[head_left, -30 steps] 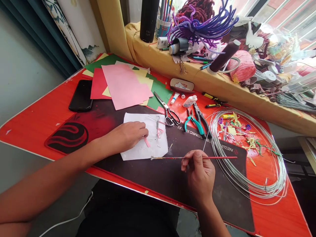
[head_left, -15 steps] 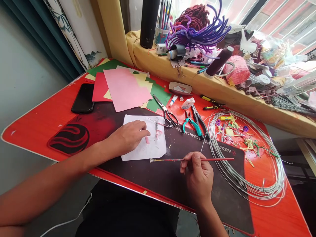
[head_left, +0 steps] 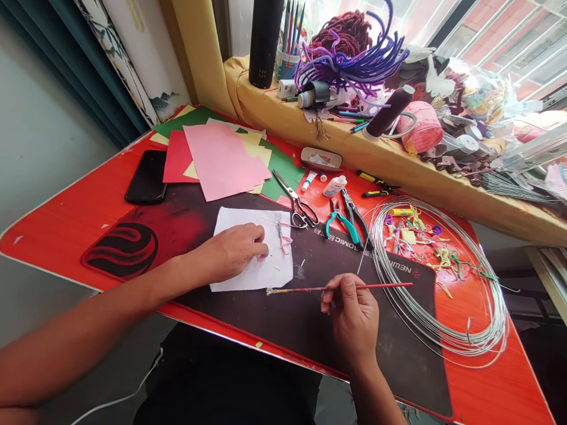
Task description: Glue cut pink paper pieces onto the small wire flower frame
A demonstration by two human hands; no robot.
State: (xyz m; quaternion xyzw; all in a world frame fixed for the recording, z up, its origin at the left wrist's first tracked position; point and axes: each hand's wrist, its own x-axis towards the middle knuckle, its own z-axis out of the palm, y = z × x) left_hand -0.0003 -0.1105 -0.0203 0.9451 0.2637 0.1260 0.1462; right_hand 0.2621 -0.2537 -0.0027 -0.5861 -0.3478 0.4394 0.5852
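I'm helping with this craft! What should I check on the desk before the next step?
Right hand grips the thin red-handled paintbrush: ok.
Left hand rests on the white paper sheet, pinning it down: ok.
Twisted wire piece with a pink bow lies on the paper, beside the left fingers, not under them: ok.
Brush bristles clean: cannot tell, too small.
Scissors lie nearby, out of both hands: ok.
Glue bottle cap tight: cannot tell.
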